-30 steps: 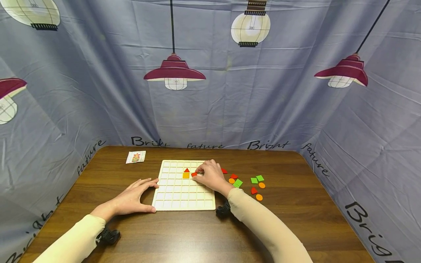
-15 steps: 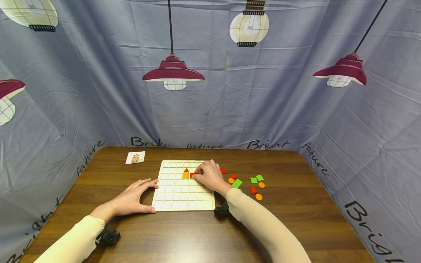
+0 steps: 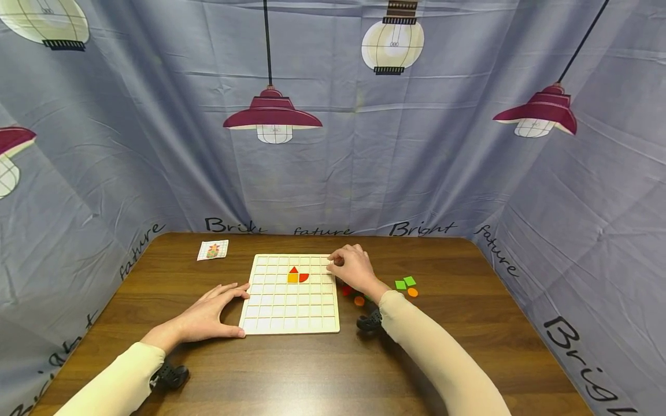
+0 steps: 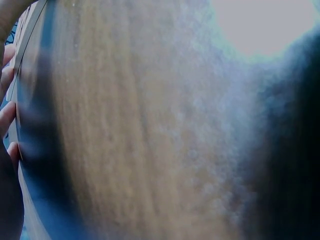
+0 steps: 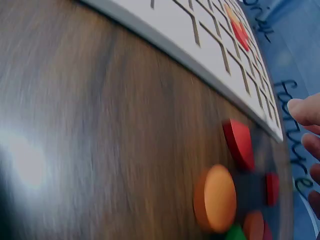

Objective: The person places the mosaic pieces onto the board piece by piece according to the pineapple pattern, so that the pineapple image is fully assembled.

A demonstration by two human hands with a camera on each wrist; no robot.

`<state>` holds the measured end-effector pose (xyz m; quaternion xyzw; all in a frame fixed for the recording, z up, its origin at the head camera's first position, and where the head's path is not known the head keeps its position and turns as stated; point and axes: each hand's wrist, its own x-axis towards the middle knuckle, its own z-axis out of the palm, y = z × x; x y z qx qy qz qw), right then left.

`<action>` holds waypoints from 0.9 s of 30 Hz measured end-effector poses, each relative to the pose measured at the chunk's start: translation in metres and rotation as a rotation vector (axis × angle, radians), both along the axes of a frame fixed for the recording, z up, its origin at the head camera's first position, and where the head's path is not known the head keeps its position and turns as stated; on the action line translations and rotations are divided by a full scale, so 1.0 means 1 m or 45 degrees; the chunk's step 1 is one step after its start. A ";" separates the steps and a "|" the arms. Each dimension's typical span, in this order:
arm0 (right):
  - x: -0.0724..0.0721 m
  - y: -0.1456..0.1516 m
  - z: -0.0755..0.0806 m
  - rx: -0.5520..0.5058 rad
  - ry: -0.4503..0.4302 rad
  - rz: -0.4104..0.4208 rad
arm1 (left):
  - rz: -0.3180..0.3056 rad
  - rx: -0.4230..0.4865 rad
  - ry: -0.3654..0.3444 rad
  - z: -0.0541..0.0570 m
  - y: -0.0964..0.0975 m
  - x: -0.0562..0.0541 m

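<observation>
A cream gridded board (image 3: 291, 315) lies on the table. Near its upper middle sit a red triangle (image 3: 294, 270), a yellow square (image 3: 293, 278) below it and a red quarter-circle (image 3: 303, 278) to the square's right. My left hand (image 3: 205, 315) rests at the board's left edge, fingers and thumb spread, fingertips right at the rim. Over the board's upper right edge is my right hand (image 3: 354, 268), its fingers loosely bent with nothing showing between them. In the right wrist view, a red piece (image 5: 240, 144) and an orange disc (image 5: 216, 199) lie beside the board.
Right of the board, partly hidden by my right hand and forearm, are several loose pieces, with green squares (image 3: 400, 285) and an orange disc (image 3: 413, 292) farther right. A small printed card (image 3: 213, 250) lies at the back left. A patterned curtain (image 3: 322, 173) hangs behind the table.
My right hand has set down and let go of the red quarter-circle beside the yellow square, then moved right to the board's edge. The left hand has stayed at the left edge.
</observation>
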<state>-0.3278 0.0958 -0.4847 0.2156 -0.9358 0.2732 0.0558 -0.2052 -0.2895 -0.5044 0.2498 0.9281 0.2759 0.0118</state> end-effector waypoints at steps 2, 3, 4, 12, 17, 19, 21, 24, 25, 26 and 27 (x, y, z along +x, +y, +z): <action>-0.002 0.012 0.002 0.006 0.007 -0.013 | -0.002 -0.001 0.001 0.000 0.000 0.000; -0.003 0.018 0.003 0.013 0.002 -0.017 | -0.002 -0.003 0.003 0.000 0.000 0.000; -0.003 0.023 0.004 0.020 -0.001 -0.020 | -0.003 -0.002 0.005 0.000 0.000 0.000; -0.005 0.059 0.000 0.141 -0.041 -0.095 | -0.003 -0.001 0.006 0.000 0.001 0.000; -0.005 0.064 -0.004 0.192 -0.066 -0.108 | -0.003 -0.001 0.015 0.002 0.001 0.001; -0.005 0.063 -0.005 0.198 -0.058 -0.116 | -0.003 -0.002 0.016 0.002 0.002 0.001; -0.006 0.062 -0.005 0.198 -0.046 -0.126 | 0.002 -0.007 0.015 0.001 0.002 0.002; -0.007 0.060 -0.007 0.187 -0.030 -0.131 | 0.012 -0.012 0.012 0.001 0.003 0.002; -0.008 0.059 -0.008 0.186 -0.025 -0.131 | 0.015 -0.012 0.012 0.001 0.003 0.002; -0.008 0.059 -0.008 0.187 -0.023 -0.132 | 0.018 -0.014 0.013 0.001 0.003 0.002; -0.009 0.058 -0.009 0.189 -0.021 -0.133 | 0.019 -0.014 0.013 0.001 0.003 0.002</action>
